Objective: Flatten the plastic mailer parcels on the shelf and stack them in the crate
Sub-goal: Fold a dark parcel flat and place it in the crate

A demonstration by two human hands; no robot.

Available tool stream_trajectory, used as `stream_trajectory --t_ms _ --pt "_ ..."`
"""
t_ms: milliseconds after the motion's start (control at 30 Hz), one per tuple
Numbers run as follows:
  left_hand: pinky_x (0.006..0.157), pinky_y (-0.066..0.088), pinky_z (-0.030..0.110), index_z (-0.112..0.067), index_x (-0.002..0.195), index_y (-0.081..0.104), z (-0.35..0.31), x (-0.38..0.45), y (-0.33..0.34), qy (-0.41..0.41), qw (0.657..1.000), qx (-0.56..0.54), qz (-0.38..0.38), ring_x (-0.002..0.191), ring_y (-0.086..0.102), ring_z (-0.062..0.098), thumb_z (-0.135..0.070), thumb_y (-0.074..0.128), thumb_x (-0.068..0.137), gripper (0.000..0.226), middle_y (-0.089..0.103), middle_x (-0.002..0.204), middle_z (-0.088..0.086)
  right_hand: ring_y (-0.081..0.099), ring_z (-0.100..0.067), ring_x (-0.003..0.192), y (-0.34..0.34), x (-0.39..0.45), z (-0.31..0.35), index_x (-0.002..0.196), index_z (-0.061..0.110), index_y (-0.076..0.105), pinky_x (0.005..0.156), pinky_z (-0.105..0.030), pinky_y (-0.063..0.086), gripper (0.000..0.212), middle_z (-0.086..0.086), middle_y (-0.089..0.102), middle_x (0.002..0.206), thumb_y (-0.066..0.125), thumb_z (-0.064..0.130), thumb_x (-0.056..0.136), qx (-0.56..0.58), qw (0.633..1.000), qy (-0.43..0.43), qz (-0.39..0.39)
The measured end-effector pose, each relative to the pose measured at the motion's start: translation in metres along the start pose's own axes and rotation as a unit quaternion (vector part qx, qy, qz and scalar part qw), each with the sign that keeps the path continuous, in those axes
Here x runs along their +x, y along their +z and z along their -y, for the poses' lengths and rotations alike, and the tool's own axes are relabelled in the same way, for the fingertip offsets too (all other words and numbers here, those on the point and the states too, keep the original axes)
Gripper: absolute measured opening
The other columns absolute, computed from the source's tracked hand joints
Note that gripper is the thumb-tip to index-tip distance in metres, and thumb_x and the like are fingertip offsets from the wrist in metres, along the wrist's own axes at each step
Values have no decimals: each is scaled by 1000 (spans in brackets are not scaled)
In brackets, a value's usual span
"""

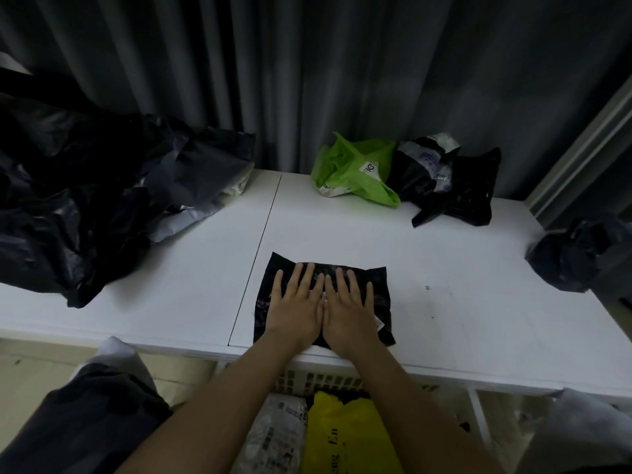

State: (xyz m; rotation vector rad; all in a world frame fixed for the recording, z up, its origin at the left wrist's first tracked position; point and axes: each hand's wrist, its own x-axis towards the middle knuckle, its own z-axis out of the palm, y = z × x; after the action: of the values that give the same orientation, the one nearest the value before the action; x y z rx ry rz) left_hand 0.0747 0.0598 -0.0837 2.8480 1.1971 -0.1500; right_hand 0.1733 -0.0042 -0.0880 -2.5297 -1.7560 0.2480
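— How are the hands lying?

— Both forearms are reaching forward over the near edge of the white shelf (pixel 444 268). The left hand (pixel 297 309) and right hand (pixel 349 311) are lying palm down, side by side, their inner edges touching. The fingers of each are straight and slightly fanned, curling round nothing.

— And the parcel they are working on?

— A black plastic mailer (pixel 381 295) is lying flat under both palms, at the near edge of the shelf, just right of the seam that is running front to back across the board. Its far edge is showing beyond the fingertips, its left and right margins are sticking out past the outer fingers, and a small pale label is peeking out by the right wrist.

— What else is sitting on the shelf?

— A crumpled green mailer (pixel 355 172) with a white tag is sitting at the far edge, touching a rumpled black-and-white mailer (pixel 444 179) on its right. A heap of dark mailers (pixel 85 200) is filling the far left corner and left side. Another dark bundle (pixel 578 258) is sitting at the right edge.

— And the crate?

— The pale lattice crate (pixel 325 379) is standing below the near edge, between the forearms. A yellow mailer (pixel 342 436) with dark lettering is lying in it beside a clear printed mailer (pixel 277 436) on its left.
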Motion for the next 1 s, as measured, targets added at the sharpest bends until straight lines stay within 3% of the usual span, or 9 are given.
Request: stream_trajectory --t_ms 167,467,767,1000 --pt "116 -14 45 -22 152 -10 2 6 3 -8 997 -63 38 145 -20 19 -39 10 103 56 -18 159 3 -19 -21 146 3 1 -1 153 20 -5 114 -43 -19 77 -5 -14 160 -16 47 82 25 1000 4 -10" --pt "112 -19 50 -33 151 -13 2 2 13 -22 995 -95 12 142 -29 25 -43 10 102 55 -24 157 0 -23 -22 144 12 -2 -6 152 29 -9 113 -42 -20 83 -1 -17 159 -23 53 73 41 999 26 -21" --pt "111 -18 53 -34 149 -16 2 4 22 -32 997 -72 12 141 -29 26 -52 -17 82 69 -28 154 -2 -24 -26 144 17 -1 -8 151 32 -10 115 -44 -19 79 1 -17 159 -22 53 76 44 998 27 -24" --pt "113 -15 56 -34 149 -15 1 5 20 -33 996 -73 27 142 -28 28 -49 -4 93 59 -31 152 -4 -23 -28 144 19 -1 -8 151 33 -10 115 -47 -18 81 1 -16 160 -22 55 74 34 999 30 -11"
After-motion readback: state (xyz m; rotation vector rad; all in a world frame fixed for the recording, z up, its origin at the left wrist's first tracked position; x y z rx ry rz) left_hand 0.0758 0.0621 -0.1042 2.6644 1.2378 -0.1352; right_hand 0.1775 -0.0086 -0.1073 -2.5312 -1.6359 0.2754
